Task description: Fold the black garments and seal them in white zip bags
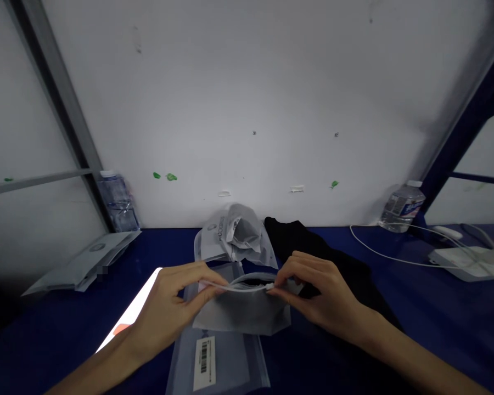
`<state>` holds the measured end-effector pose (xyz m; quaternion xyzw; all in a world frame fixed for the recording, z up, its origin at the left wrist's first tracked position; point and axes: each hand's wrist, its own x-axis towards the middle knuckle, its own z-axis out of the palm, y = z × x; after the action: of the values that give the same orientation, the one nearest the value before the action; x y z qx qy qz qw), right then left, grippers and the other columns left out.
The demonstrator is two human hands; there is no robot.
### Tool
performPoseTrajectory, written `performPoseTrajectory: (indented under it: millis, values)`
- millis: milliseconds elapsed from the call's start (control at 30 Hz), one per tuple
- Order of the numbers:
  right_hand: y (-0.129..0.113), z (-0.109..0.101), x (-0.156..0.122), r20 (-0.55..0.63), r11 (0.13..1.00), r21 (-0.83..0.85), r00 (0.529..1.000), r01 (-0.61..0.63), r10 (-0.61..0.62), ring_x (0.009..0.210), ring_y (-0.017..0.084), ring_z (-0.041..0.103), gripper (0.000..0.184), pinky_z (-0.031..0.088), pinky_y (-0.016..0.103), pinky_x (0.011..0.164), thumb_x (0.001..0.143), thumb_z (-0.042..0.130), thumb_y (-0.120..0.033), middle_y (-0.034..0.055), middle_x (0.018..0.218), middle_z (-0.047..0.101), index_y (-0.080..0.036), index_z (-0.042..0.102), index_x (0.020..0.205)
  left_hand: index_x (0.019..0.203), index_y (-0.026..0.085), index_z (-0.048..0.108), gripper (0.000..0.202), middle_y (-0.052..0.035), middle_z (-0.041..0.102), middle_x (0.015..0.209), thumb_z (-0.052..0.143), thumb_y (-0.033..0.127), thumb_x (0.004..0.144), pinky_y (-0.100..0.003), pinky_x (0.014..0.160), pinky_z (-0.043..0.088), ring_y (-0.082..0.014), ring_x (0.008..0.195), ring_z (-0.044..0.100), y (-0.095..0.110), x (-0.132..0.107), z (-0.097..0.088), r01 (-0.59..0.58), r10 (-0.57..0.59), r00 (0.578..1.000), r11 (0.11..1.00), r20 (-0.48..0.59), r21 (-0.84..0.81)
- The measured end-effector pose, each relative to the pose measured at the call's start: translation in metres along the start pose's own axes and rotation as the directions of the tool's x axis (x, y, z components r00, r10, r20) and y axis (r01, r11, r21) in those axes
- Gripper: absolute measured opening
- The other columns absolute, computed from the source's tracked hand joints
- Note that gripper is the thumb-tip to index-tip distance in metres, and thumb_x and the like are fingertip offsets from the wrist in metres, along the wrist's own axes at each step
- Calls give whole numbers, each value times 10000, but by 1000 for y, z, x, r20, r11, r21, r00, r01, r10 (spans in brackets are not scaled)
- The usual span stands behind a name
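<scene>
A frosted zip bag point(242, 312) is held upright in front of me, its mouth gaping in the middle and something dark showing inside. My left hand point(183, 291) pinches the left part of its zip rim. At the right end of the rim, by the slider, my right hand point(313, 282) pinches between thumb and fingers. Beneath lies a flat translucent bag point(230, 362) with a white barcode label point(205, 362). Black cloth point(333, 258) is spread behind and under my right hand.
More frosted bags point(212, 236) lie crumpled by the wall. Flat packets point(90, 258) rest at left near a water bottle point(117, 200). Another bottle point(403, 206), a white cable point(379, 252) and a white box point(473, 260) are at right. A bright screen-like sheet point(135, 304) lies beside my left hand.
</scene>
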<state>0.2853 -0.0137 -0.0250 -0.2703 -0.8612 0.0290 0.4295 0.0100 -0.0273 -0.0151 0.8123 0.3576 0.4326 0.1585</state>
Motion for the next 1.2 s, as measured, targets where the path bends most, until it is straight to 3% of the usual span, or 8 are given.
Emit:
performPoseTrajectory:
  millis: [267,367,500,700,967,1133,1200]
  values:
    - [-4,0,1,50,997,58,997,48,-51,700,148,583,120,471,284,628,954,578,-158,20,772,678,-201,675,901,841,262,747,90,31,742,787,684,228,896,-247,677,501,-138,717,676,-4,-1,-1,23,-23,1000,1000,-11,17]
    - [-6,-2,1,29,1000,27,1000,5,-6,680,146,569,33,462,274,597,922,633,-205,10,742,640,-195,643,892,847,266,747,87,33,738,788,680,245,899,-244,676,497,-135,720,675,-5,-1,-3,29,-29,999,999,-14,41]
    - [-5,-1,0,29,1000,-24,1000,-2,2,726,156,601,92,489,280,628,902,679,-283,21,804,654,-199,658,934,855,257,748,91,21,725,771,673,273,902,-245,661,502,-139,697,663,-6,-1,-2,29,-28,1000,998,-11,63]
    - [-8,3,2,0,1000,-2,1000,23,-23,781,181,607,56,510,312,669,920,642,-241,53,869,681,-206,686,921,857,259,748,22,25,736,779,729,249,863,-227,653,514,-132,682,664,-3,-2,2,2,-2,1000,1000,-5,25]
    - [-20,10,3,-42,996,70,998,49,-47,803,190,599,31,512,340,703,891,694,-224,42,859,678,-211,693,920,862,273,764,126,31,769,812,684,177,879,-230,679,539,-132,727,711,-1,-4,5,25,-25,1000,999,5,-22]
    - [-20,10,4,-43,997,63,998,48,-46,791,187,609,25,518,361,751,886,690,-207,33,842,689,-213,692,911,911,262,734,96,36,757,832,723,185,854,-216,681,541,-119,730,703,0,-3,3,-43,43,999,999,-6,29]
    - [-17,8,5,-40,997,62,999,35,-33,791,188,613,17,519,359,764,882,692,-208,34,836,687,-210,694,899,990,254,710,187,22,748,887,758,184,823,-226,710,549,-129,772,699,1,-3,2,-105,106,994,993,-20,52]
